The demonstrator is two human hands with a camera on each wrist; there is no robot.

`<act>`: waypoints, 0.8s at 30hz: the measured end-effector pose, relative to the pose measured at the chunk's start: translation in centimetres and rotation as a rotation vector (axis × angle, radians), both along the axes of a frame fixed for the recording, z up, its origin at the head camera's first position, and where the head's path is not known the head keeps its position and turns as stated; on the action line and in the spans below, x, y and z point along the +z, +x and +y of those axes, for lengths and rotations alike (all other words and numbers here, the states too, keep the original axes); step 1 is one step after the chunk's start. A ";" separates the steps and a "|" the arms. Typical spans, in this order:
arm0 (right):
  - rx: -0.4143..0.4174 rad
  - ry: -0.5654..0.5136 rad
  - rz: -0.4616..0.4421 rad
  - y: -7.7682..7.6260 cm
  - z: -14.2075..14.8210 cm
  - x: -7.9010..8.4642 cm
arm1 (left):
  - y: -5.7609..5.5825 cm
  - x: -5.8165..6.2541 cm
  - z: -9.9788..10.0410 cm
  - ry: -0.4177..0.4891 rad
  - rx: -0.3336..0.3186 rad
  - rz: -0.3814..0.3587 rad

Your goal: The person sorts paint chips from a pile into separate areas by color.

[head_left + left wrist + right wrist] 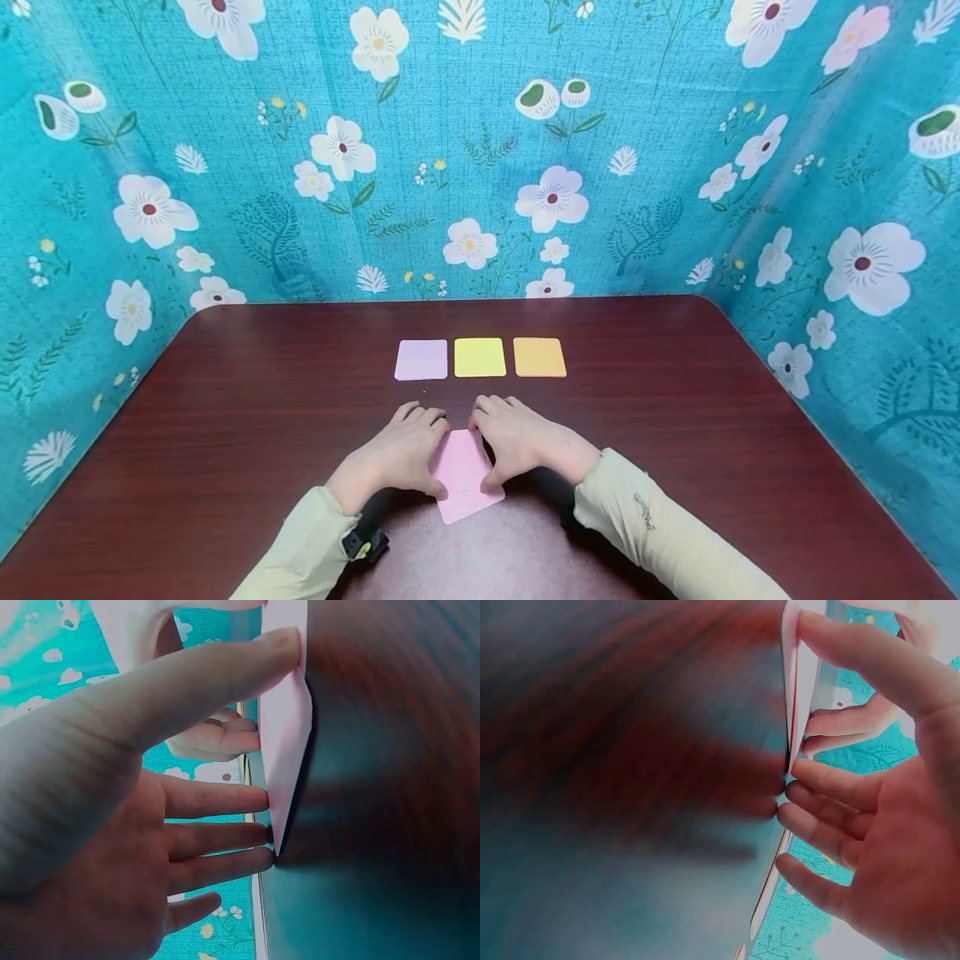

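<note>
A pink paper card [461,467] lies near the middle of the table, set at a slant, with a line running across its nearer part. In the left wrist view the card [287,742] bends at that line, and a dark shadow shows under its far part. My left hand [401,454] is at its left side, thumb pressing on the pink surface and straight fingertips on the table at the far edge. Facing it, my right hand [517,442] rests its thumb on the right side of the card [802,682], its fingertips touching the tabletop at the far corner.
Beyond the hands, a purple square [422,360], a yellow square [480,357] and an orange square [539,357] lie in a row. The dark red-brown table [247,433] has rounded far corners. A blue flowered curtain [450,150] hangs around it.
</note>
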State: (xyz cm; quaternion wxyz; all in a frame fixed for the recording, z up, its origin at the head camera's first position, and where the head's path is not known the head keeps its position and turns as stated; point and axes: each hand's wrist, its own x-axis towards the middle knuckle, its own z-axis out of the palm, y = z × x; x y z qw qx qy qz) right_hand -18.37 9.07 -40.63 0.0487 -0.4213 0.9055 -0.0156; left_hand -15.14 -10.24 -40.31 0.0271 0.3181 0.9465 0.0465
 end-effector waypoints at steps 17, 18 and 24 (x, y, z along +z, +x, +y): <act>-0.050 0.118 -0.015 -0.1 -1.6 0.9 | -0.1 -0.3 0.0 0.006 -0.004 0.008; -0.049 0.129 -0.009 0.0 -1.7 0.9 | -0.1 -0.3 0.0 0.005 -0.005 0.007; -0.042 0.163 0.014 -0.1 -2.0 0.9 | -0.5 -0.5 -0.5 0.024 -0.007 -0.002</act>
